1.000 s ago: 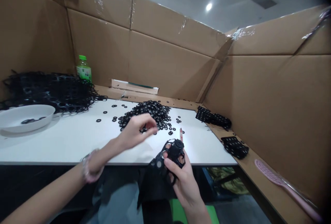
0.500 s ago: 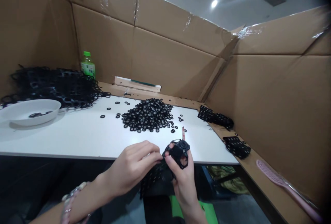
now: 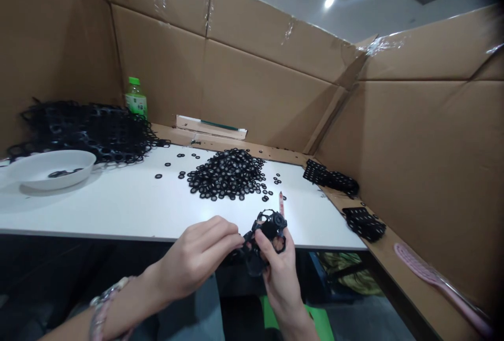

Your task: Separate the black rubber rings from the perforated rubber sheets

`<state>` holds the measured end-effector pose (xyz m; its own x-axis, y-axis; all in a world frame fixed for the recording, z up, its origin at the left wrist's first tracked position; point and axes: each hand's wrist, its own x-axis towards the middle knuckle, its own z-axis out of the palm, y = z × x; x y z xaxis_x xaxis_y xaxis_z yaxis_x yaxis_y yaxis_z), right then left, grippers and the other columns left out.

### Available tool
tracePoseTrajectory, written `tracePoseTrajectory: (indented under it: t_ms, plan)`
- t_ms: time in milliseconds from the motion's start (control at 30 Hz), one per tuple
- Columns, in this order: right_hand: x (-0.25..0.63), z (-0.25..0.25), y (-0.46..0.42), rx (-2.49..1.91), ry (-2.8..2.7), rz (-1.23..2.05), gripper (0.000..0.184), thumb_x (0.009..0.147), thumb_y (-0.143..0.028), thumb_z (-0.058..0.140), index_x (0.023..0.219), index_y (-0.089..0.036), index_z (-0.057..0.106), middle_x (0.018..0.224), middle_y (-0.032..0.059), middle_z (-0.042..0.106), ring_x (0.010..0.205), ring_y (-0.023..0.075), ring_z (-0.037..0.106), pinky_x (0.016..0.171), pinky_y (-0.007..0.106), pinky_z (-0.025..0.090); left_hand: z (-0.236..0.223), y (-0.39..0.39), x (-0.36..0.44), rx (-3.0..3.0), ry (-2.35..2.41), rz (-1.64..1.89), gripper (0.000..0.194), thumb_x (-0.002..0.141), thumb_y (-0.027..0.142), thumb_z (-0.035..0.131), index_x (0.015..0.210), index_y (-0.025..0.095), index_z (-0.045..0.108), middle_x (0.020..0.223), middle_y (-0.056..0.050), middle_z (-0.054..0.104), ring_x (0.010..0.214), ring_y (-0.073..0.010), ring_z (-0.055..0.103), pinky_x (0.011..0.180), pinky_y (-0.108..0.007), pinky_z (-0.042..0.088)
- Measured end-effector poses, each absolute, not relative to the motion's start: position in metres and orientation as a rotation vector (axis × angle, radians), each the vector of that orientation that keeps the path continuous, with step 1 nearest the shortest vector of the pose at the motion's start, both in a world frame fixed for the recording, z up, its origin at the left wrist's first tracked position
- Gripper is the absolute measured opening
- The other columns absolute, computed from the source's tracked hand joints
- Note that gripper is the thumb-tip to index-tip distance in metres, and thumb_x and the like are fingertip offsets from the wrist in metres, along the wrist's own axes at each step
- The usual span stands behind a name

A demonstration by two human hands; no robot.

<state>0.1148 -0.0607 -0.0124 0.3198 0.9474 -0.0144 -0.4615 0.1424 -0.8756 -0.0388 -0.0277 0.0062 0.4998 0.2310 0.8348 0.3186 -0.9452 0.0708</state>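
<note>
My right hand (image 3: 282,265) grips a bunched black sheet with round holes (image 3: 272,228), thumb across its front. A round ring shows at the sheet's upper right corner. At its left edge, my left hand (image 3: 207,249) has thumb and fingertips closed in a pinch on a dark strip of the same black material. Both hands are at the front edge of the white table (image 3: 129,215). Behind them lies a heap of small black rings with pale centres (image 3: 226,175). A red-and-white pointed strip (image 3: 281,203) lies just beyond the right hand.
On the left are a tangle of black ring-holed scraps (image 3: 86,128), a white bowl (image 3: 47,181) with dark pieces and a green-capped bottle (image 3: 136,102). To the right lie black perforated sheets (image 3: 364,224) and a pink hairbrush (image 3: 417,265). Cardboard walls (image 3: 252,83) enclose the table.
My left hand has drawn slightly left and down, stretching the black material at the sheet's edge. My right hand stays nearly in place, and the sheet is tilted a little differently.
</note>
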Motion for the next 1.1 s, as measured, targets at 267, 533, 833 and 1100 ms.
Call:
tracePoseTrajectory:
  t_ms: [267, 533, 833, 1100]
  plan:
    - [0.118, -0.005, -0.060, -0.946, -0.633, 1.158, 0.040, 0.061, -0.027, 0.076, 0.094, -0.022, 0.053, 0.080, -0.0017, 0.065, 0.074, 0.0155, 0.063, 0.067, 0.027, 0.052, 0.010, -0.025, -0.045, -2.737, -0.556, -1.457, 0.015, 0.087, 0.009, 0.045, 0.096, 0.015, 0.055, 0.083, -0.007, 0.061, 0.078, -0.0157, 0.056, 0.066, -0.026, 0.047]
    - [0.123, 0.001, -0.064, -0.870, -1.070, 1.189, 0.090, 0.049, -0.017, 0.082, 0.123, -0.029, 0.031, 0.109, 0.0057, 0.062, 0.102, 0.0237, 0.059, 0.082, 0.035, 0.050, -0.008, -0.019, -0.021, -2.941, -1.431, -2.198, 0.009, 0.083, 0.024, 0.054, 0.086, 0.017, 0.050, 0.078, 0.000, 0.054, 0.069, -0.0106, 0.055, 0.061, -0.020, 0.048]
    - [0.135, 0.002, -0.056, -0.895, -1.084, 1.233, 0.061, 0.072, -0.022, 0.067, 0.125, -0.026, 0.037, 0.097, 0.0022, 0.065, 0.090, 0.0162, 0.061, 0.072, 0.025, 0.051, 0.000, -0.015, -0.029, -3.271, -0.854, -1.749, 0.014, 0.087, 0.016, 0.047, 0.090, 0.017, 0.061, 0.085, -0.005, 0.057, 0.076, -0.0126, 0.055, 0.068, -0.024, 0.046]
    - [0.137, -0.002, -0.059, -0.814, -1.086, 1.375, 0.067, 0.068, -0.018, 0.070, 0.127, -0.024, 0.038, 0.098, 0.0029, 0.063, 0.090, 0.0150, 0.059, 0.082, 0.028, 0.047, 0.011, -0.008, -0.040, -3.163, -0.599, -1.305, 0.013, 0.086, 0.018, 0.052, 0.095, 0.015, 0.060, 0.077, -0.003, 0.053, 0.068, -0.0115, 0.051, 0.060, -0.020, 0.041]
